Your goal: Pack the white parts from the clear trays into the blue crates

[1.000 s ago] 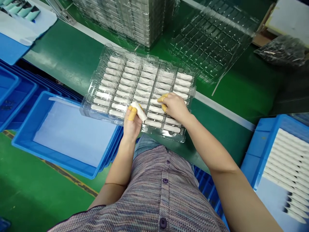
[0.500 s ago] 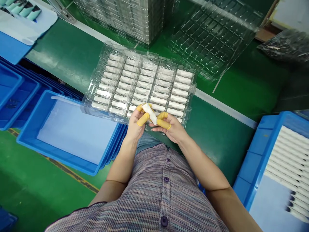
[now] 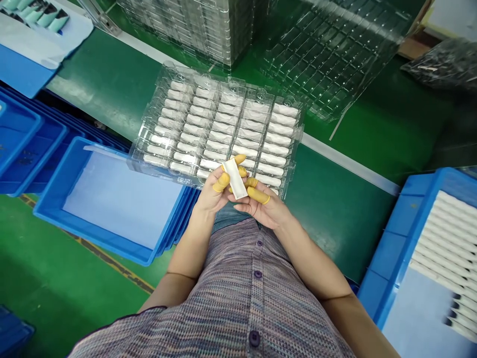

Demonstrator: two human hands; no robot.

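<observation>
Between both hands is a small white rectangular piece (image 3: 235, 180), tilted, with a flat face and a raised rim turned up; its exact kind I cannot tell. My left hand (image 3: 213, 193) grips its upper left side, and yellow finger cots cover some fingertips. My right hand (image 3: 264, 201), also with yellow finger cots, holds its lower right end. Just beyond the hands lies a clear plastic tray (image 3: 139, 149) with columns of similar white pieces (image 3: 225, 119) in its slots. The hands hide part of the tray's near edge.
Left of me stands a blue bin (image 3: 93, 243) lined with a pale sheet. At the right, another blue bin (image 3: 395, 233) contains rows of white pieces with dark ends (image 3: 443, 248). Stacked clear trays (image 3: 194, 30) and more clear trays (image 3: 331, 54) stand beyond the green bench (image 3: 335, 199).
The white piece has been turned so its flat, rimmed face shows. My fingers have shifted around it, and the left fingertips now reach past its far end.
</observation>
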